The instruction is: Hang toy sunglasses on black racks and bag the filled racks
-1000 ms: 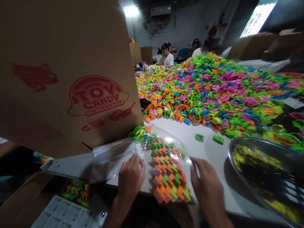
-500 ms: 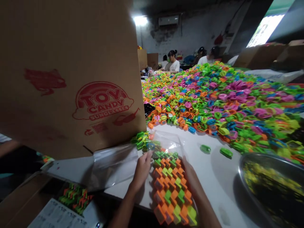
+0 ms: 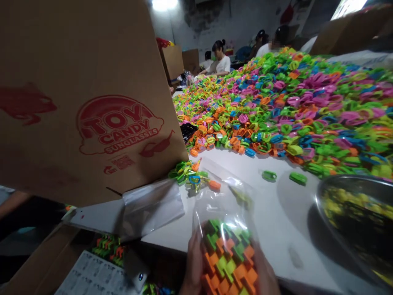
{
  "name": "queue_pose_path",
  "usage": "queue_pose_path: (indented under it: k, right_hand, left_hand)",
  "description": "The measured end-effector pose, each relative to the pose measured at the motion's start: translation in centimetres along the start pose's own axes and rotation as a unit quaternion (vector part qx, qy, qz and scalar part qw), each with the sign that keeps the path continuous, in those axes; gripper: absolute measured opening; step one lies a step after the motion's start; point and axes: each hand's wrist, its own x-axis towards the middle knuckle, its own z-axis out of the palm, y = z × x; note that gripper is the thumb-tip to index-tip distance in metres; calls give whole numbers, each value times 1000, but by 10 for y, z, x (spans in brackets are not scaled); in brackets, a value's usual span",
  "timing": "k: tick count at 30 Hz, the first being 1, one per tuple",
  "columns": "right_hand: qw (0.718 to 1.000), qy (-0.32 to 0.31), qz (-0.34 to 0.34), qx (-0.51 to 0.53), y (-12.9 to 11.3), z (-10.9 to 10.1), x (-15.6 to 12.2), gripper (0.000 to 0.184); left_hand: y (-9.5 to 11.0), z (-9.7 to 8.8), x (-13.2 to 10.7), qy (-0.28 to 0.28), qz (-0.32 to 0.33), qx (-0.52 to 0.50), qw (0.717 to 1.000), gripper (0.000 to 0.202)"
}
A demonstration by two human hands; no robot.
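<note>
Gripping clear bag [image 3: 225, 213] of stacked toy pieces [image 3: 230, 258] between left hand [image 3: 193, 266] and right hand [image 3: 266, 276]; risks spilling through seemingly unsealed top if tilted.

We read big red words on the brown cardboard box [image 3: 92, 61] at the upper left of the frame: "TOY CANDY SUNGLASSES". The white paper [image 3: 89, 278] at the lower left has rows of print too small for us to read.
</note>
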Motion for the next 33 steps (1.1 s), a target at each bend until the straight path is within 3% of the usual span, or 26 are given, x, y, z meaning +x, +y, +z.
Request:
queue_pose_path:
  k: [5, 8, 13, 17, 22, 27, 33]
  right_hand:
    - [1000, -20, -10, 4, -13, -4, -11, 82]
    - [997, -48, -43, -33, -25, -5, 5, 88]
    - [981, -103, -96, -132, -25, -10, 33, 100]
    - [962, -144, -163, -163, -26, -21, 39, 85]
    - [949, -194, -175, -177, -28, -28, 38, 57]
    - [943, -152, -175, -237, -23, -23, 44, 48]
    - [902, -85, -202, -372, -13, -38, 29, 38]
  left_hand:
    - [10, -1, -21, -8, -15, 17, 1000, 81]
    - [18, -1, -14, -46, -6, 41, 998, 80]
    - [29, -2, 2, -119, -11, 110, 987, 81]
    - [30, -9, 9, -103, 37, 178, 978, 72]
    - [22, -18, 22, -100, 41, 249, 963, 57]
    - [18, -23, 29, -72, 58, 289, 953, 51]
    - [23, -47, 6, -37, 70, 369, 926, 47]
